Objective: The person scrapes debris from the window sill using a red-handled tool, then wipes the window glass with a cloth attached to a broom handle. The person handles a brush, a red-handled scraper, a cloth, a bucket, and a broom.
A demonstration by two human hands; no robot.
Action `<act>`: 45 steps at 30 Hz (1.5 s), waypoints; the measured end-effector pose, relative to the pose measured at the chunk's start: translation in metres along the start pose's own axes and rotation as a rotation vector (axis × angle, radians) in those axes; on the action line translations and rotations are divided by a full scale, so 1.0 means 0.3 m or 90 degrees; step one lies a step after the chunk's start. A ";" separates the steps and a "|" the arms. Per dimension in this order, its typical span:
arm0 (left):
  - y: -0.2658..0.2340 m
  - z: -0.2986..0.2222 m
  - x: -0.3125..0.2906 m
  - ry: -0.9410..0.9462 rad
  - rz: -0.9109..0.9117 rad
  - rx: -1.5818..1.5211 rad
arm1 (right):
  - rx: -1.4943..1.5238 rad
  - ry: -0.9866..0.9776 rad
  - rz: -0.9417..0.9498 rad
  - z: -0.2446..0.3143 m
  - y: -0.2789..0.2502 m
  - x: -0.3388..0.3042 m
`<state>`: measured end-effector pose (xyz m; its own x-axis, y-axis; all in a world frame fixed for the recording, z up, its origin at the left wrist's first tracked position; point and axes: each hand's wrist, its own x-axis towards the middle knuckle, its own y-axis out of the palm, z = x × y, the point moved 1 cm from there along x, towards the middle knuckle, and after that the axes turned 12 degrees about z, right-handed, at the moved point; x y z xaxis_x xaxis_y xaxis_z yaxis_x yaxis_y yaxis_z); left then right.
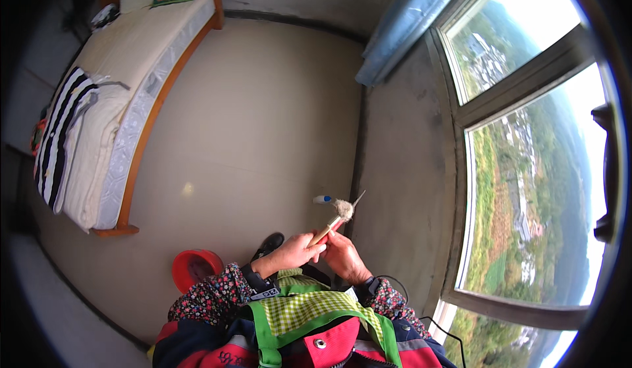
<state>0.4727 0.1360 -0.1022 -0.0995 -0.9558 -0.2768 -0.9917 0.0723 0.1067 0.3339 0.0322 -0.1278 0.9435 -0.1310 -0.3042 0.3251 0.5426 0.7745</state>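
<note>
In front of my body, my left hand and my right hand come together with their fingers closed. Out of my left hand slants a pale stick with a beige, fuzzy tuft at its far end. A red strip runs along the stick, and my right fingertips pinch at its lower part. Beside the tuft a thin pointed piece sticks out; how it is joined is too small to tell. My fingers hide the stick's lower end.
A red bucket stands on the floor left of my black shoe. Past my hands lies a small white and blue bottle. A bed stands at the left. Windows and a blue curtain line the right wall.
</note>
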 end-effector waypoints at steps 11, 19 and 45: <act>0.097 0.245 -0.041 -0.129 -0.181 -0.452 | 0.004 0.099 -0.131 -0.119 -0.142 -0.051; 0.172 0.357 0.023 -0.045 -0.167 -0.474 | -0.255 0.111 -0.103 -0.145 -0.140 -0.088; 0.434 0.222 0.194 -0.248 0.121 0.037 | -0.156 -0.095 -0.111 -0.145 -0.308 -0.392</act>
<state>0.3324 0.1088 -0.1681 -0.2936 -0.7456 -0.5982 -0.9545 0.2633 0.1403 0.1903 0.0335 -0.1876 0.8799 -0.3495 -0.3219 0.4745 0.6825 0.5559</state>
